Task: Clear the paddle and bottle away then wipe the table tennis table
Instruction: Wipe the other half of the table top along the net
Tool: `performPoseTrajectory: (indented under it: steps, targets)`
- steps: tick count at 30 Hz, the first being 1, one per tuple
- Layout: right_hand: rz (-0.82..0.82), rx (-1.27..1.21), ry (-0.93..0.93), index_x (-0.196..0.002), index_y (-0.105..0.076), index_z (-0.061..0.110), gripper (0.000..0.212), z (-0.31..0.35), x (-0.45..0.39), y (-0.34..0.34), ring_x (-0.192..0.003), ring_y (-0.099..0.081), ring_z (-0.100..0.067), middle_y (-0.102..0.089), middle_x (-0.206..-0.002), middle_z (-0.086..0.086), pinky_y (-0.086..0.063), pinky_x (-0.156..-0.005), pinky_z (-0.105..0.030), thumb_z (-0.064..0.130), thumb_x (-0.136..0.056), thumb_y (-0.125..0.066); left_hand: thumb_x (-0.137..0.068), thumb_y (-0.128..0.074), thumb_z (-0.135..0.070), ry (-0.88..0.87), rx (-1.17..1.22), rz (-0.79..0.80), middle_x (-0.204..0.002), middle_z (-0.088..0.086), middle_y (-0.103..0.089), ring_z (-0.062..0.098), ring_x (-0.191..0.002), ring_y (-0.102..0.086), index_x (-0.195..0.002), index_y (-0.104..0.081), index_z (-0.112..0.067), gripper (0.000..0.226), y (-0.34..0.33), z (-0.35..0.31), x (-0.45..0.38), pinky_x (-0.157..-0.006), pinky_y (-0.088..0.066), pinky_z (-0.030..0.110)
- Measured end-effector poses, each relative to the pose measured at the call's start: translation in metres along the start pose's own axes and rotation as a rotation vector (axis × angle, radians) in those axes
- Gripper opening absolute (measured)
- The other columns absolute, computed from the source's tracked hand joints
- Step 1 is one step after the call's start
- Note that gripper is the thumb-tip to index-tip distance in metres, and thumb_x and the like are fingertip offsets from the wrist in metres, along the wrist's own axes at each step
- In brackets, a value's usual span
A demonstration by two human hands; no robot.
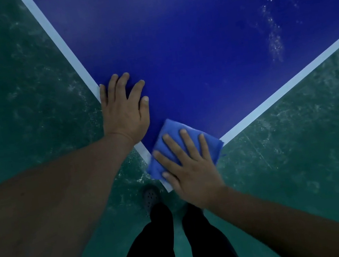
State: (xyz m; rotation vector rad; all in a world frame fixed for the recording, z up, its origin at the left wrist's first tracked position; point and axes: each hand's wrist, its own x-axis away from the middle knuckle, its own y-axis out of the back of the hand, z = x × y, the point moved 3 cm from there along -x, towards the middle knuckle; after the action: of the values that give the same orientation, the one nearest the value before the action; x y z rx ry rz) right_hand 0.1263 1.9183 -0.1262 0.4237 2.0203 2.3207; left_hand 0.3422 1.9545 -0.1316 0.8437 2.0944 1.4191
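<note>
Cloth (173,141), blue, folded: lies on the near corner of the table tennis table (196,47), overlapping the white edge line. Right hand (189,169), fingers straight and spread, presses flat on it; nothing gripped. Left hand (125,110), at ten o'clock from the cloth and just beside it, rests flat and relaxed on the left edge. Pale smears (275,42) lie at one to two o'clock, well apart, nearer the right hand; the next stroke likely runs that way. Paddle and bottle: not in view. Green floor (14,85) surrounds.
</note>
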Motion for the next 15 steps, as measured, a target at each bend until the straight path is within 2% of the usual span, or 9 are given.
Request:
performPoseTrajectory:
  steps: [2,4,7,9,10,12,15]
  targets:
    - [0.041,0.043,0.065,-0.152,-0.031,0.036,0.052,-0.035,0.019,0.004,-0.151,-0.014,-0.038,-0.023,-0.164,-0.003,-0.014,-0.115,-0.069,0.053,-0.103,-0.027,-0.1,-0.029,-0.04,-0.003,-0.006,0.002,-0.155,0.012,-0.034,0.033,-0.148,-0.02,-0.143,-0.049,-0.019,0.052,0.0,0.0,0.0,-0.122,-0.004,0.053]
    - [0.067,0.106,0.021,-0.153,-0.027,0.036,0.055,-0.077,0.014,0.012,-0.15,-0.013,-0.039,-0.022,-0.164,-0.004,-0.015,-0.115,-0.069,0.055,-0.101,-0.024,-0.1,-0.029,-0.04,-0.003,-0.022,0.005,-0.155,0.013,-0.034,0.033,-0.148,-0.02,-0.143,-0.049,-0.018,0.052,0.0,-0.001,0.0,-0.122,-0.005,0.053]
    - [0.04,0.032,-0.353,-0.156,-0.02,0.034,0.06,-0.112,-0.025,0.024,-0.152,0.0,-0.035,-0.009,-0.167,-0.002,-0.003,-0.119,-0.063,0.056,-0.1,-0.014,-0.1,-0.027,-0.04,0.0,-0.03,0.015,-0.155,0.013,-0.034,0.033,-0.148,-0.02,-0.143,-0.049,-0.018,0.053,0.001,-0.001,0.0,-0.122,-0.005,0.054]
    - [0.004,-0.009,-0.515,-0.157,-0.016,0.033,0.06,-0.092,-0.042,0.022,-0.152,0.001,-0.037,-0.006,-0.167,-0.002,0.0,-0.119,-0.063,0.054,-0.1,-0.014,-0.1,-0.028,-0.04,0.006,-0.006,0.015,-0.155,0.013,-0.035,0.033,-0.148,-0.021,-0.143,-0.049,-0.017,0.053,0.002,-0.001,0.001,-0.122,-0.005,0.053]
    - [-0.002,-0.001,-0.475,-0.157,-0.017,0.032,0.059,-0.074,-0.041,0.018,-0.152,-0.001,-0.039,-0.007,-0.167,-0.004,-0.001,-0.118,-0.064,0.053,-0.101,-0.015,-0.1,-0.028,-0.039,0.008,0.003,0.012,-0.155,0.014,-0.035,0.033,-0.148,-0.021,-0.142,-0.05,-0.017,0.053,0.003,-0.002,0.001,-0.122,-0.005,0.053]
    - [0.012,0.029,-0.256,-0.156,-0.023,0.032,0.056,-0.045,-0.023,0.011,-0.152,-0.004,-0.038,-0.015,-0.166,-0.004,-0.007,-0.118,-0.066,0.051,-0.103,-0.019,-0.099,-0.029,-0.039,0.008,0.009,0.001,-0.154,0.014,-0.036,0.033,-0.147,-0.022,-0.142,-0.051,-0.016,0.053,0.004,-0.002,0.001,-0.122,-0.006,0.053]
    - [0.028,0.058,-0.077,-0.153,-0.031,0.033,0.053,-0.06,0.002,0.01,-0.152,-0.011,-0.035,-0.025,-0.163,-0.003,-0.016,-0.115,-0.067,0.051,-0.103,-0.025,-0.099,-0.03,-0.039,0.005,0.002,0.001,-0.154,0.014,-0.037,0.034,-0.147,-0.023,-0.141,-0.051,-0.017,0.052,0.004,-0.002,0.001,-0.121,-0.007,0.054]
